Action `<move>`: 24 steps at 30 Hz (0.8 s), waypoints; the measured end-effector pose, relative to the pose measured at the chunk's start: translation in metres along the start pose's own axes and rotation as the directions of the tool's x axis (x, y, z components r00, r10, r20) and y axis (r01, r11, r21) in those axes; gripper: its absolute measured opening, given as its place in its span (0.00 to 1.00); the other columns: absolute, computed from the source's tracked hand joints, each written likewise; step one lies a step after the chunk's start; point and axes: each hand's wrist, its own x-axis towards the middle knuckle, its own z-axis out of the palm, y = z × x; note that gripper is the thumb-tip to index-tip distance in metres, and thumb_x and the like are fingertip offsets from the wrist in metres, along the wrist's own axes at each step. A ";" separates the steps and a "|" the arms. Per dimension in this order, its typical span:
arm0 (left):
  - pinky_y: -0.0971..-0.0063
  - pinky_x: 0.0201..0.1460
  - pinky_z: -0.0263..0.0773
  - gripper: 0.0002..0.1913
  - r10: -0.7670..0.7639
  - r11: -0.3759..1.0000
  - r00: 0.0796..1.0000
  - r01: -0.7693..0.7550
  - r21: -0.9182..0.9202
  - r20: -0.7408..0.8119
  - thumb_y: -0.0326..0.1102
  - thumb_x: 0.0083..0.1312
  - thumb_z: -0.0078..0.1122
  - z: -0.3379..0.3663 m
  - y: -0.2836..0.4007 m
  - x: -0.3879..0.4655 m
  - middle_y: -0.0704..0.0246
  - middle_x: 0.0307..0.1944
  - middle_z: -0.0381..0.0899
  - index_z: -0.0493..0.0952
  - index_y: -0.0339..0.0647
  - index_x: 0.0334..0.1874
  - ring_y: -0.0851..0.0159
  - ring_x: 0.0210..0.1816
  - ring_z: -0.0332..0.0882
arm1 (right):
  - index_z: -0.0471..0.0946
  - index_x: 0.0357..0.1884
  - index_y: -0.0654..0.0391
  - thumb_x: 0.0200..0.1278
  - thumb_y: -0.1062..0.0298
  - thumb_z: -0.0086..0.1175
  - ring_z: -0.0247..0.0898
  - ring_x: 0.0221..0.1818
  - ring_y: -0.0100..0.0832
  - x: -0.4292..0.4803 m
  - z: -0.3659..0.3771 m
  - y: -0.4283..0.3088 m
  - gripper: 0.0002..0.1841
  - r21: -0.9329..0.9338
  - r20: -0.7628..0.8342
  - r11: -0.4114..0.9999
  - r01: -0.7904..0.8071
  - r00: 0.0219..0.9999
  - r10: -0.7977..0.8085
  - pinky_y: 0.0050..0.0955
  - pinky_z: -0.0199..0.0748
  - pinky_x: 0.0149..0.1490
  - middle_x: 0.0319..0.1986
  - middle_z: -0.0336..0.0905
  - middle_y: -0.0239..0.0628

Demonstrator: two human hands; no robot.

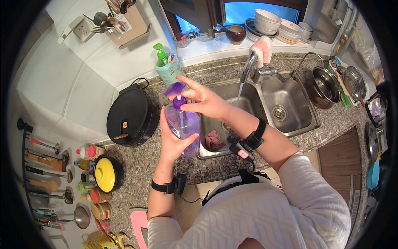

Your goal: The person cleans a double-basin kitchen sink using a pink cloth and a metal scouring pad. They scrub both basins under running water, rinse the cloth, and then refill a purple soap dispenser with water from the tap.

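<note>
A clear plastic pump bottle with a purple pump head (187, 124) is held up over the counter, left of the sink. My left hand (174, 140) grips its body from the left and below. With thumb and fingers, my right hand (203, 101) reaches around the purple pump and its collar; some fingers are stretched out. Behind the pump stands a green pump bottle (169, 70). Water runs from the metal faucet (248, 67) into the left basin of the steel double sink (259, 116). A pink cloth (214, 140) lies in that basin.
A black round electric appliance (132, 116) stands left on the granite counter (136, 174), with a black pot with a yellow lid (106, 174) and several jars nearby. Stacked bowls (268, 22) sit on the windowsill. A metal pot (325, 87) stands right of the sink. Utensils hang on the left wall.
</note>
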 end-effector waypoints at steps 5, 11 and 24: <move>0.57 0.78 0.56 0.68 0.015 0.999 1.000 -0.016 0.034 0.008 0.44 0.42 0.86 0.004 -0.003 -0.001 0.47 0.75 0.55 0.44 0.32 0.80 0.48 0.75 0.57 | 0.51 0.79 0.56 0.55 0.69 0.74 0.75 0.59 0.31 -0.003 -0.002 0.002 0.53 -0.436 -0.038 0.892 0.117 0.988 -0.148 0.35 0.71 0.66 0.55 0.78 0.40; 0.56 0.78 0.56 0.69 -0.012 1.000 1.000 0.012 0.000 0.014 0.44 0.42 0.86 0.010 0.001 -0.001 0.46 0.74 0.55 0.43 0.33 0.81 0.46 0.75 0.58 | 0.59 0.75 0.57 0.54 0.70 0.74 0.74 0.59 0.28 -0.011 -0.004 -0.004 0.47 0.160 -0.033 0.984 0.078 0.997 -0.074 0.32 0.71 0.65 0.57 0.77 0.40; 0.53 0.76 0.59 0.70 0.049 0.995 0.997 -0.054 0.079 0.066 0.39 0.40 0.86 0.029 -0.011 0.004 0.46 0.73 0.57 0.41 0.39 0.82 0.43 0.73 0.61 | 0.46 0.82 0.49 0.65 0.84 0.60 0.74 0.61 0.27 -0.033 -0.041 -0.051 0.49 0.116 -0.100 0.980 0.162 0.984 -0.150 0.29 0.71 0.66 0.62 0.77 0.44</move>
